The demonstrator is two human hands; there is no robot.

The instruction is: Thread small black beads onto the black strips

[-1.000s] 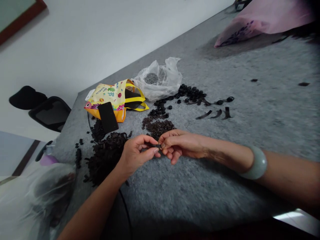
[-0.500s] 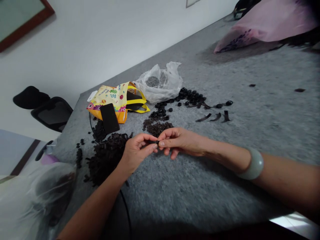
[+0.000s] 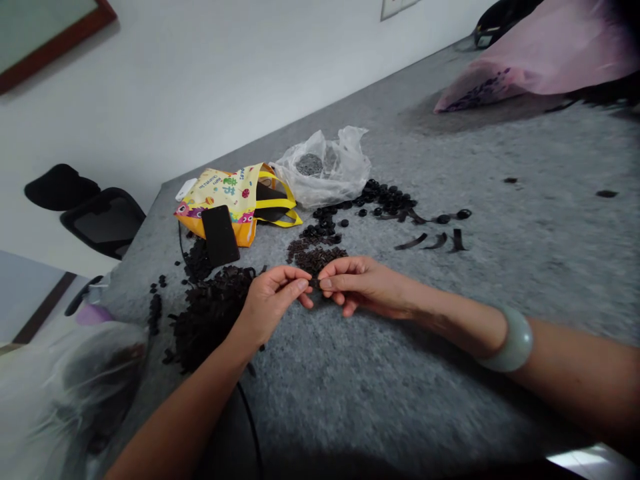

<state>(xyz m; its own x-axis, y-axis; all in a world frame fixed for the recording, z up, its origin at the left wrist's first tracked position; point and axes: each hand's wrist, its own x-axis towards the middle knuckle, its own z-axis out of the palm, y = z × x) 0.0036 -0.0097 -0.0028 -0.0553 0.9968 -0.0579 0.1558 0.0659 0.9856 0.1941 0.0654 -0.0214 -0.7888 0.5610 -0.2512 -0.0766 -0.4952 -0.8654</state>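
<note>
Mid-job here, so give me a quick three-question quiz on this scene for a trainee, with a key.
1. Which forearm wears the pale green bangle, left or right?
2. True or false: the black smartphone lies on the yellow printed tote bag.
3. What do the left hand and right hand pinch between them?
A) a yellow bag handle
B) a small black piece
C) a clear plastic bag

Key: 1 right; 2 true; 3 B.
</note>
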